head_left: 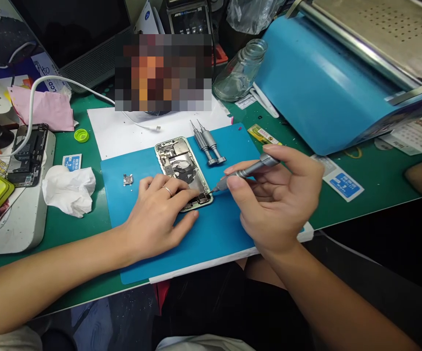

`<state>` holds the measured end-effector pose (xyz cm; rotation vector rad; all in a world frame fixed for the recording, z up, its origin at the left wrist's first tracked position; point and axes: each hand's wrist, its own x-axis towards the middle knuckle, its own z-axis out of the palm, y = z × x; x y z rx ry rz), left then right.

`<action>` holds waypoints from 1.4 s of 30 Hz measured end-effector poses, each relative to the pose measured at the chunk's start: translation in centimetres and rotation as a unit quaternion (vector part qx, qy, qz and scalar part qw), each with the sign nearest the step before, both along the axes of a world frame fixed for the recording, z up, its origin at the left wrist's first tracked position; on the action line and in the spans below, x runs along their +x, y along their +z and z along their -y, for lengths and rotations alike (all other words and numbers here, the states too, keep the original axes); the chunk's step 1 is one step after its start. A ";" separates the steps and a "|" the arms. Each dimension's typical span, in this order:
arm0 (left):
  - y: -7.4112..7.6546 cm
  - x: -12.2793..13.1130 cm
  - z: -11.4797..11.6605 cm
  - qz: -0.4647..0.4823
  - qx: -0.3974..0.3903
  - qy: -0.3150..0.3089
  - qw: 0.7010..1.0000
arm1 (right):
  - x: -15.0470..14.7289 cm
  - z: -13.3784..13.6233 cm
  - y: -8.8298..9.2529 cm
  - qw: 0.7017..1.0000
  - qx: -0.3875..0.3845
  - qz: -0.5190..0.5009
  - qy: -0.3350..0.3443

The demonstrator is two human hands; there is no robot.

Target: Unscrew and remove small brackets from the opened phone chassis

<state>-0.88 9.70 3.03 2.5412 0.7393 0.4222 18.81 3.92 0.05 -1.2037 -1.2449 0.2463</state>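
Observation:
An opened smartphone [187,168] lies on a blue mat [211,239], its inner parts exposed. My left hand [162,209], with a ring on one finger, holds it from its left and near side; the index fingertip presses on the near end and the thumb lies beside it. My right hand [278,195] is closed around a grey screwdriver [245,171], held at a slant with its tip at the phone's near right corner. Two more grey screwdrivers [208,142] lie beyond the phone. A small metal part [127,180] sits left of it on the mat.
A crumpled tissue [69,189], a green cap [81,135] and another opened phone [27,156] on a white box are to the left. A glass jar [240,70] and a large blue machine [316,83] stand at the back right. A white cable [31,107] crosses the left side.

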 end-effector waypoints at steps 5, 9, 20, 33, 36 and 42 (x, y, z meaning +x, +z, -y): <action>0.0 0.0 0.0 -0.004 0.009 -0.022 1.000 | 0.0 -0.1 -0.1 1.000 0.001 0.004 0.002; -0.1 0.0 0.0 0.001 0.008 -0.040 0.999 | 0.0 -0.3 0.0 1.000 0.009 0.004 -0.006; -0.3 0.0 0.0 -0.001 0.019 -0.063 0.998 | 0.2 -0.4 -0.2 0.999 0.034 0.010 0.003; -0.2 -0.1 0.2 -0.079 0.087 -0.093 0.989 | 0.2 -0.4 -0.1 0.999 0.036 0.013 -0.015; -0.2 -0.1 0.3 -0.076 0.099 -0.093 0.988 | 0.1 -0.4 0.0 0.999 0.031 0.008 -0.021; -0.4 0.0 0.4 -0.068 0.126 -0.082 0.986 | 0.1 -0.3 0.2 0.999 0.027 0.000 -0.026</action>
